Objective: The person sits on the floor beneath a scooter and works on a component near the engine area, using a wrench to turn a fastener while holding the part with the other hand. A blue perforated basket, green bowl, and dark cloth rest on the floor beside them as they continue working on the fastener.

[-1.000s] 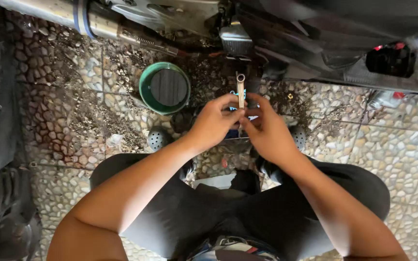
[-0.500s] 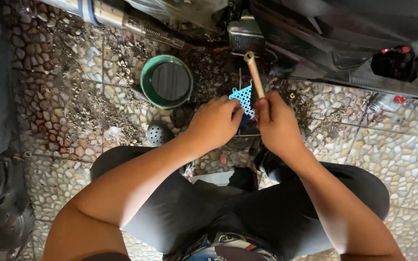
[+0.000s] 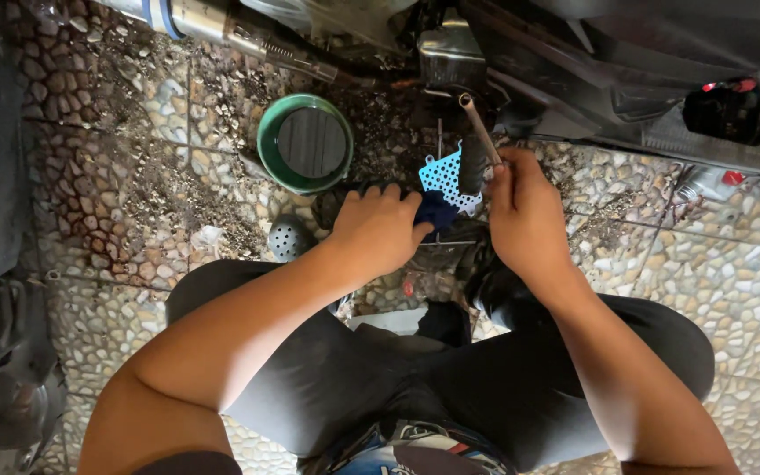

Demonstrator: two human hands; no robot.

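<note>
left hand (image 3: 380,227) hiding dark cloth (image 3: 437,211), right hand (image 3: 525,211) gripping rod (image 3: 479,127)

My right hand (image 3: 525,211) grips a dull metal rod (image 3: 479,130); my left hand (image 3: 380,227) presses soft dark cloth (image 3: 437,211) against perforated blue plastic (image 3: 443,176).

Both bare forearms reached forward from the lower edge of the view, over bent knees in dark trousers. The left hand (image 3: 380,227) lay palm down, knuckles up, its fingers (image 3: 378,193) curled and closed in a grip. The right hand (image 3: 525,211) stood just beside it, wrist slightly raised, its fingers (image 3: 501,171) pinched shut in front.
</note>
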